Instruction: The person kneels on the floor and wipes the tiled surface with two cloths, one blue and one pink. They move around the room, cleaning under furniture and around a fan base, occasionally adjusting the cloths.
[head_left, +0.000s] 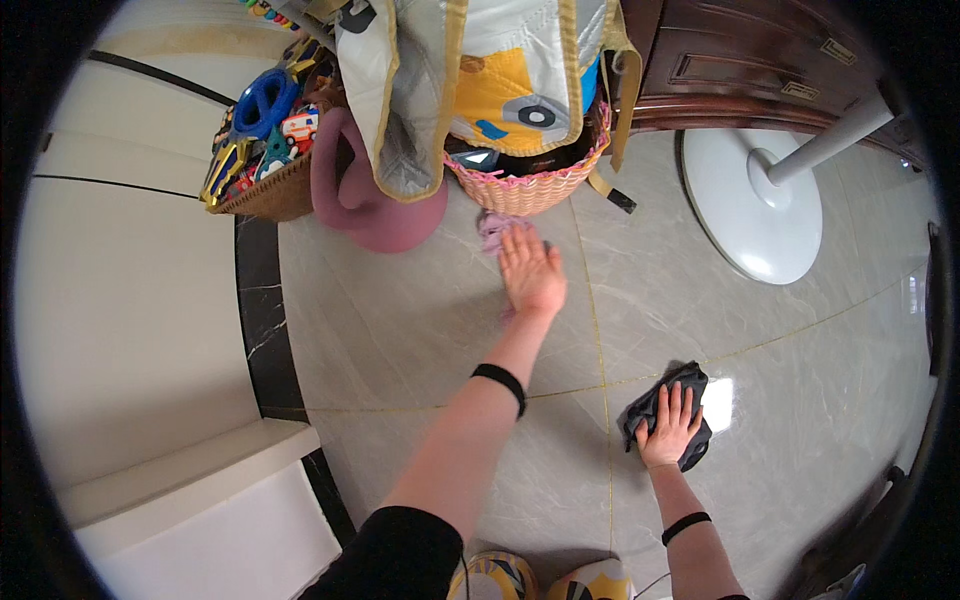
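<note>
My left hand (532, 274) reaches forward, palm down and fingers extended, on a crumpled pinkish-purple cloth (492, 231) on the floor. Most of that cloth is hidden under the hand, just in front of a woven basket (525, 189). My right hand (670, 426) lies flat on a dark grey cloth (699, 451), its fingers spread over the top. This second cloth is bunched on the tiles to the right, nearer my feet. Neither hand visibly curls around its cloth.
A pink rounded object with a loop handle (397, 225) stands beside a brown toy basket (274, 191). A silver-lined bag (510, 97) hangs over the woven basket. Further right are a white round stand base (780, 232) and a dark wooden cabinet (720, 67). White panels (142, 300) line the left.
</note>
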